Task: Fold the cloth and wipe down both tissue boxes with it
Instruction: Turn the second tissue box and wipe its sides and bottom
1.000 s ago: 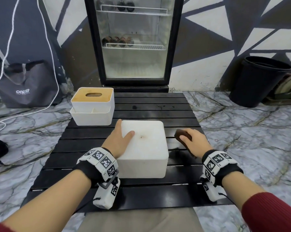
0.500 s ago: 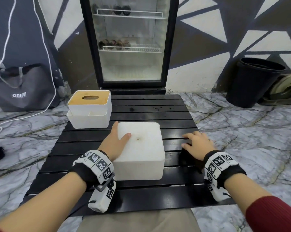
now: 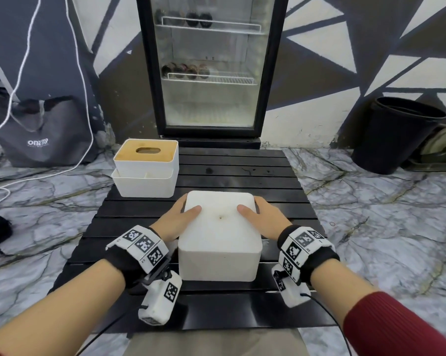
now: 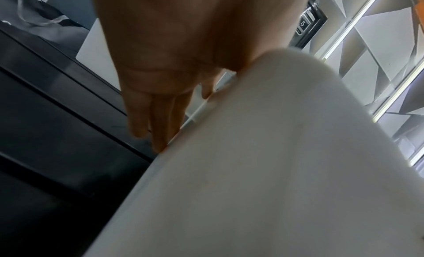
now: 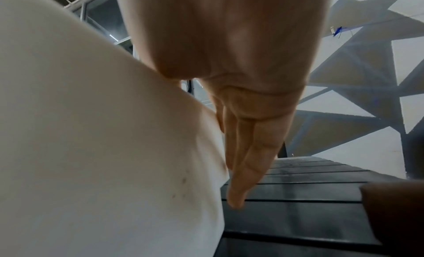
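- Wood-lidded tissue box: stands at the far left of the tabletop, apart from both hands. Nothing touches it.
- Left grip: released, not clenched. The left wrist view shows the fingers straight and laid flat down the left wall of the plain white tissue box. The thumb rests on the box top near the far left corner.
- Plain white tissue box: sits mid-tabletop, square to the person, flanked by both palms. It has a small dark speck at the centre of the top, and the right wrist view shows faint specks on the right wall.
- Right grip: mirrors the left. The fingers are straight along the right wall with the tips near the tabletop, and the thumb lies on the top. It encloses nothing and holds no cloth.
- Cloth: probably the dark brown shape on the tabletop at the lower right edge of the right wrist view, clear of the fingers. It cannot be seen in the head view.
- Judgement, step in hand: repositioning or turning the white box between two palms.
- To do it well: press evenly from both sides, keep the palms low on the walls, and lift or slide without tilting.
- Mind the wood-lidded box behind, and put the white box down away from the cloth.
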Demonstrator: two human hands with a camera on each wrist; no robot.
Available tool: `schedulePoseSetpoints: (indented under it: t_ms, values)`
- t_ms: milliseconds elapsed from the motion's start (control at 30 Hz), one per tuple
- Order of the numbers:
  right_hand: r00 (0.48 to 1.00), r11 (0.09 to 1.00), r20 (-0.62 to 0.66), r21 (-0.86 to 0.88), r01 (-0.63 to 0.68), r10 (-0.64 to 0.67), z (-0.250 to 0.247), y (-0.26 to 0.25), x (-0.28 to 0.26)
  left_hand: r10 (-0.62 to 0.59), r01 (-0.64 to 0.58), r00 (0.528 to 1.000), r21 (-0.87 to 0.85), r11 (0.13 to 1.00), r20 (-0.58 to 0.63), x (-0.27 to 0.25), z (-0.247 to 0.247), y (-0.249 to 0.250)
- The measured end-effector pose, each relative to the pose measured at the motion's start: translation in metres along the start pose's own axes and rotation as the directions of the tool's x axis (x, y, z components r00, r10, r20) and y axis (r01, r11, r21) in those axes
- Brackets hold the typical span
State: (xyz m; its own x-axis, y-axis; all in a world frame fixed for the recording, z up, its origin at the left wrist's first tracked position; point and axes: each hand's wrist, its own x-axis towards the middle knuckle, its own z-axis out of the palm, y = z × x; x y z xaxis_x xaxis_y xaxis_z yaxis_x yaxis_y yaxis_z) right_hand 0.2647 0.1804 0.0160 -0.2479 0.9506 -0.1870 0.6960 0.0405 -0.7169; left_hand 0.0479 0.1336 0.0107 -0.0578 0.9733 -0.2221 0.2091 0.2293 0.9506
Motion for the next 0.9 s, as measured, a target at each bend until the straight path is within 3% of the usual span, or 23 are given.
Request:
schedulePoseSetpoints:
  t_ms: [133, 233, 367, 467, 600, 900]
  values:
    - [0.998, 0.999, -0.062, 0.049, 0.017, -0.014, 0.003, -0.002, -0.003, 0.032, -0.032, 0.999, -0.013, 0.999, 0.007, -0.003, -0.005, 0.004]
    - [0.979, 0.976, -0.173, 0.165, 0.140, -0.111, -0.004, -0.005, -0.011, 0.116, -0.117, 0.993, -0.027, 0.993, -0.023, -0.007, -0.010, 0.011]
    - [0.894, 0.892, -0.342, 0.242, 0.381, -0.289, -0.016, -0.007, -0.024, 0.297, -0.298, 0.954, -0.030, 0.954, -0.030, -0.012, -0.016, 0.022]
    - [0.828, 0.854, -0.388, 0.164, 0.494, -0.405, -0.018, -0.002, -0.030, 0.377, -0.378, 0.926, -0.056, 0.924, -0.025, -0.016, -0.015, 0.025]
    - [0.791, 0.834, -0.417, 0.123, 0.537, -0.448, -0.011, 0.014, -0.035, 0.406, -0.406, 0.914, 0.009, 0.914, 0.011, -0.021, -0.008, 0.023]
    - [0.809, 0.857, -0.405, 0.105, 0.504, -0.426, -0.006, 0.031, -0.043, 0.370, -0.372, 0.927, 0.039, 0.927, 0.053, -0.021, -0.001, 0.016]
